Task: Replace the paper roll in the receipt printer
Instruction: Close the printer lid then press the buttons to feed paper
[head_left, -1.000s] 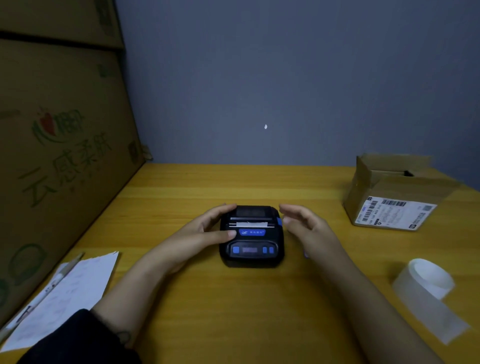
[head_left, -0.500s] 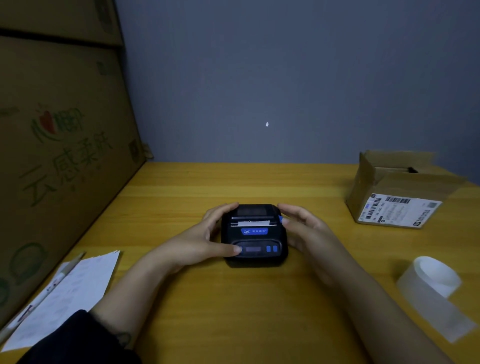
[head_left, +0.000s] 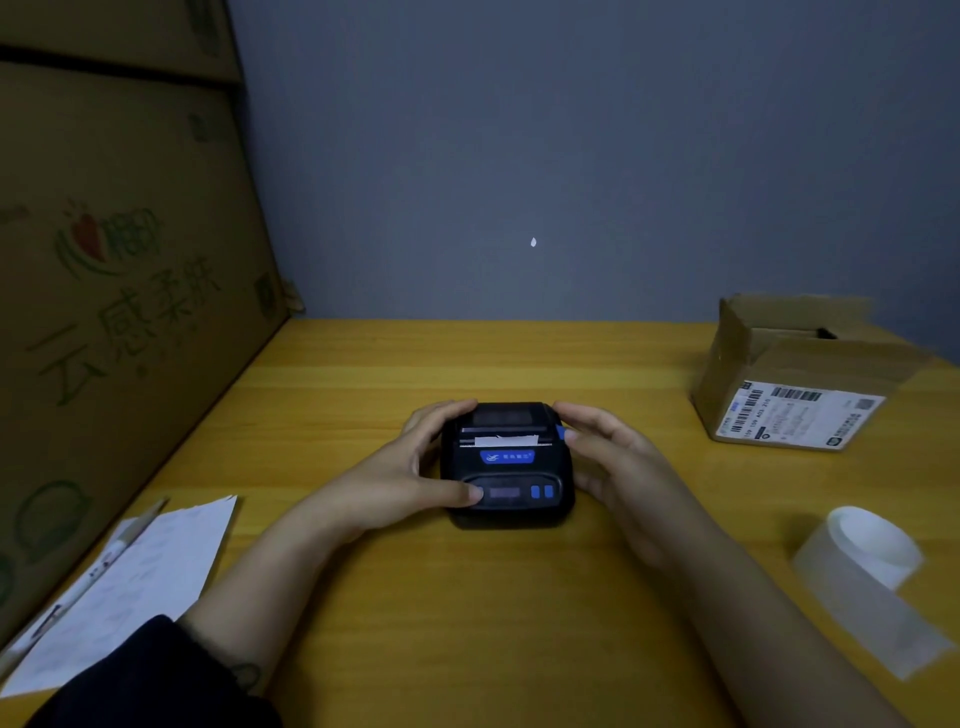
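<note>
Centrally on the yellow wooden desk (head_left: 467, 623) sits the receipt printer (head_left: 506, 462), a small black unit, lid closed, with a short strip of white paper (head_left: 506, 440) showing at the slot across its top. Blue logo plate below the slot; below that a control panel with a dark display and two blue buttons at its right end.

Left hand (head_left: 410, 473): cupped on the printer's left side, fingers curled over the far left corner, thumb laid across the front panel with its tip at the panel's left end. In contact with the housing.

Right hand (head_left: 613, 457): held beside the printer's right side, fingers loosely curved toward it; fingertips (head_left: 571, 434) are at the small blue latch (head_left: 560, 431) on the upper right edge. Whether the palm touches the housing cannot be told. The two hands are apart, one on each flank, with the printer between them.

Loose paper roll (head_left: 867, 545): white, lying at the right edge of the desk, well apart from the printer, with a tail of paper unrolled toward the near right corner.

Other items: open cardboard box (head_left: 779, 384) with a barcode shipping label at the far right of the desk; white sheet of paper (head_left: 135, 587) at the near left with a pen (head_left: 83, 587) lying along it; large printed cartons (head_left: 104, 260) standing along the left edge; grey wall (head_left: 571, 156) behind. Dark sleeve (head_left: 156, 680) on the left forearm, right forearm bare.
</note>
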